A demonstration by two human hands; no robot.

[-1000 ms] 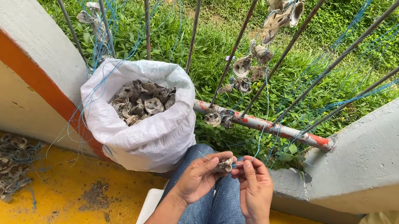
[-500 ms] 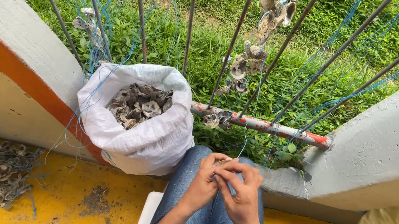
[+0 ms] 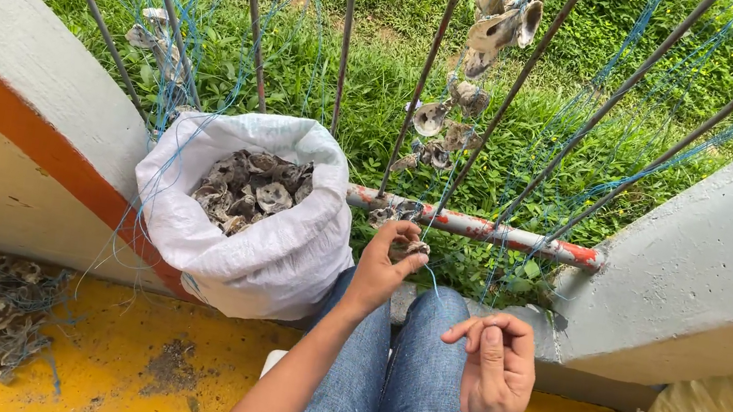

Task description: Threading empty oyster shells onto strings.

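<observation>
1. Now the left hand (image 3: 384,268) pinches a shell (image 3: 416,247) by the rail (image 3: 481,228).
2. Right hand (image 3: 494,365), fingers curled, seems to pinch the blue twine (image 3: 431,280).
3. Threading step, I judge; next needs taut twine.

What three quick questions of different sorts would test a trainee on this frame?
1. True or false: the left hand pinches a shell on blue string.
2. What fills the white sack? A) sand B) shells C) leaves
3. What does the right hand hold?

Key: 1 true; 2 B; 3 nothing clearly visible; its fingers are curled, perhaps on the thin string.
</observation>
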